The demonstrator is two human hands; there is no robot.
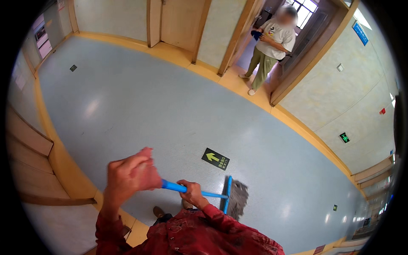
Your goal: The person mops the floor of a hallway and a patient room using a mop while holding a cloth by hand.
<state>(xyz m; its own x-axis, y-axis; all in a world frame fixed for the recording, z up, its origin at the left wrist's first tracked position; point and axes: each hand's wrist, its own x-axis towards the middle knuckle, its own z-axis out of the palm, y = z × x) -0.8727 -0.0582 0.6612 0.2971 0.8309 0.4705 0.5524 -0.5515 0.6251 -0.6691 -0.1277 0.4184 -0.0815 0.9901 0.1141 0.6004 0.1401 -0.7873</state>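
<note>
My left hand (119,178) is raised at the upper end of a blue mop handle (173,185), its fingers closed on a red cloth (148,175). The cloth hides the handle's tip, so I cannot tell whether this hand also grips the handle. Farther down, my right hand (193,193) is wrapped around the handle. At its lower end a blue crossbar (228,194) carries the grey mop head (238,198), which lies spread on the floor to the right of my feet.
Grey-blue corridor floor (134,105) has a black exit sign with a yellow arrow (215,158) on it. A person (274,41) stands in an open doorway, holding a dark blue thing. A closed wooden door (181,24) is farther left. Yellow skirting (299,124) edges both walls.
</note>
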